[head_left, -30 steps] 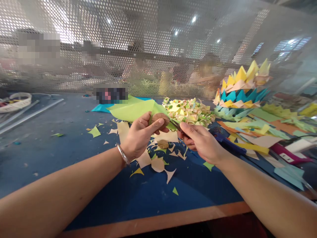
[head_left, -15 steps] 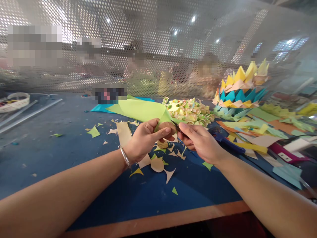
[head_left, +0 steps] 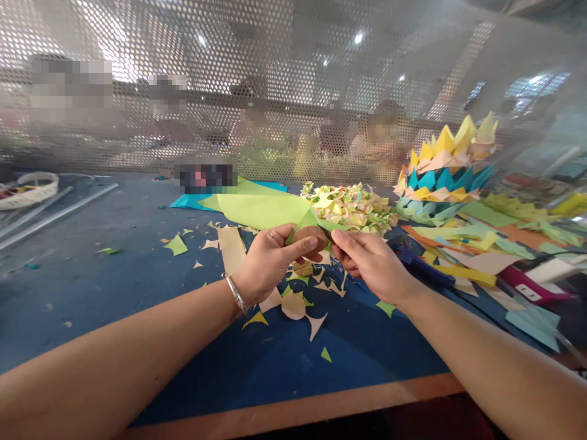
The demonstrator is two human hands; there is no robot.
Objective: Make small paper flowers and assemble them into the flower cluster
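Observation:
My left hand (head_left: 279, 253) is closed on a brown round disc (head_left: 306, 235), pinching it together with a light green sheet of paper (head_left: 263, 205). The sheet stretches away from the fingers to the far left. In my right hand (head_left: 364, 256) is a pair of dark scissors (head_left: 326, 233), mostly hidden by the fingers. Their blades are at the paper just right of the disc. Below the hands lie pale and green paper scraps (head_left: 293, 305), and a second round piece (head_left: 302, 267) is partly covered.
A heap of small cut paper pieces (head_left: 351, 208) lies behind my right hand. A tiered folded-paper piece (head_left: 447, 168) stands at the back right. Paper strips, a blue-handled tool (head_left: 424, 267) and a magenta power strip (head_left: 534, 287) are on the right. A perforated screen (head_left: 284, 79) rises behind.
The view has shifted slightly. My left hand and the disc have turned a little with the green paper; both hands keep their hold.

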